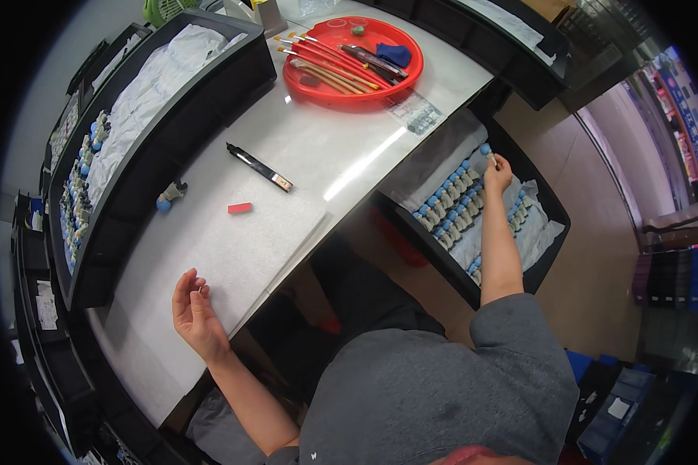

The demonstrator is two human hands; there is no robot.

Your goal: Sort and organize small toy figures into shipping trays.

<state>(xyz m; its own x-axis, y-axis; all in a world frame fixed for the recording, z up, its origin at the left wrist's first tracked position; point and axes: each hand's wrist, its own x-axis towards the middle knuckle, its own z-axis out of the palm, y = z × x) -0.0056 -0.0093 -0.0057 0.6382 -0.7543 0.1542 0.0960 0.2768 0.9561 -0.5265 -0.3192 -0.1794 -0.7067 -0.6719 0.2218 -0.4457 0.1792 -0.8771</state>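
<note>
My right hand (499, 177) reaches over the black tray at my right side. Its fingers are closed on a small figurine (486, 149) with a round blue top and a pale body. Below it in the tray, similar figurines (451, 194) lie in rows on white sheets. My left hand (197, 314) hovers by the near part of the white table, fingers loosely curled and seemingly holding nothing. Beyond it on the table are a small red block (240, 208), a black craft knife (260, 167) and a single blue-and-pale figurine (168, 198) lying by the left tray.
A long black tray (171, 116) with white sheets and many figurines borders the table's left. At the far end, a red round tray (298, 91) holds brushes, dark tools and a blue cloth. The black right-hand tray (547, 267) sits below table level. Another black bin (512, 74) stands far right.
</note>
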